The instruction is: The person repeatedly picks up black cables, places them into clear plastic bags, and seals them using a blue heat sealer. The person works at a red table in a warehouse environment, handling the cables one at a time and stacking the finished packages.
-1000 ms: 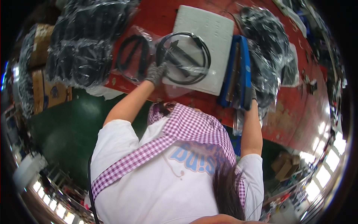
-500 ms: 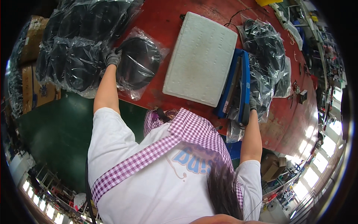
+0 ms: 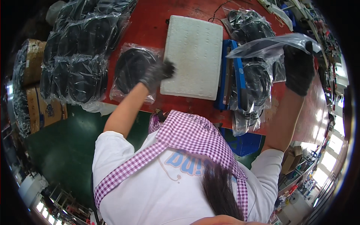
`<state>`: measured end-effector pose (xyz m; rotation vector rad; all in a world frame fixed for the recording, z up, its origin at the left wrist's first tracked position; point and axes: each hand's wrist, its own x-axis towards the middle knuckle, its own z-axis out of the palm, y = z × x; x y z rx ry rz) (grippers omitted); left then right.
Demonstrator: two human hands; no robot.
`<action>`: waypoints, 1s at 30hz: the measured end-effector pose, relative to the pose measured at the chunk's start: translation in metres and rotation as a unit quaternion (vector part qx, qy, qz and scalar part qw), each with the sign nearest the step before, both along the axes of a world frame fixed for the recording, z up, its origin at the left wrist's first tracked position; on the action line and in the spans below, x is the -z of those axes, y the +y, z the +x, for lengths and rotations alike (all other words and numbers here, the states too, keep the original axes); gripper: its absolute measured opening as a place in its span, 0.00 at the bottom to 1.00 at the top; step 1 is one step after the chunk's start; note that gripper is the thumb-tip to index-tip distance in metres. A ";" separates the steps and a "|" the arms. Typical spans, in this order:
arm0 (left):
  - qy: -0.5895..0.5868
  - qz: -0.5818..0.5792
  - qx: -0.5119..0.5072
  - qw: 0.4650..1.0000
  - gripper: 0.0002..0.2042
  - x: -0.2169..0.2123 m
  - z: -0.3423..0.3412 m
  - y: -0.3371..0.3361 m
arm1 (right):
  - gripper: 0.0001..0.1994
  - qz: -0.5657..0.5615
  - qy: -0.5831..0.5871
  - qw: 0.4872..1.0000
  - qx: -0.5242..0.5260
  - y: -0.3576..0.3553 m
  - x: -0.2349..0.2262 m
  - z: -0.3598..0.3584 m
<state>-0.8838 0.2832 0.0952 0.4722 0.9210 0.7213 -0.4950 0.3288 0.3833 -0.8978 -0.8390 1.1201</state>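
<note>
My right hand (image 3: 300, 71), in a dark glove, is raised at the right with its fingers closed on the end of a clear plastic bag (image 3: 258, 47). The bag stretches leftward over the blue bag sealer (image 3: 239, 75) and the bagged black coils (image 3: 257, 80) beside it. My left hand (image 3: 159, 74), gloved too, is smeared by motion over the left edge of a white foam slab (image 3: 193, 56). Just left of it, a flat bag holding a round black coil (image 3: 129, 71) lies on the red table (image 3: 153, 103); the hand partly covers it.
Several bagged black coils (image 3: 80, 77) are stacked at the left. More bagged coils (image 3: 249, 24) lie behind the sealer. Cardboard boxes (image 3: 45, 108) stand left of the table, and a blue bin (image 3: 245, 144) sits below its front edge. A thin black cable (image 3: 221, 11) crosses the back.
My right hand has risen from beside the sealer to the far right, now pulling a clear bag. My left hand has left the bagged coil and stack, moving right to the foam slab.
</note>
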 end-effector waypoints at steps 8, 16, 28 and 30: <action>-0.306 -0.187 0.100 0.928 0.28 -0.051 0.061 -0.025 | 0.15 -0.173 -0.178 0.959 -0.136 -0.165 0.060 0.022; 0.251 0.111 0.263 0.925 0.18 -0.004 0.046 -0.031 | 0.10 -0.378 -0.160 0.895 -0.175 -0.270 0.242 -0.002; 0.171 -0.037 0.010 0.984 0.12 0.061 0.117 0.066 | 0.18 -0.298 -0.527 0.795 -0.037 -0.176 0.352 0.093; 0.163 -0.032 -0.019 0.986 0.11 0.064 0.110 0.063 | 0.20 -0.338 -0.564 0.753 -0.030 -0.140 0.276 0.080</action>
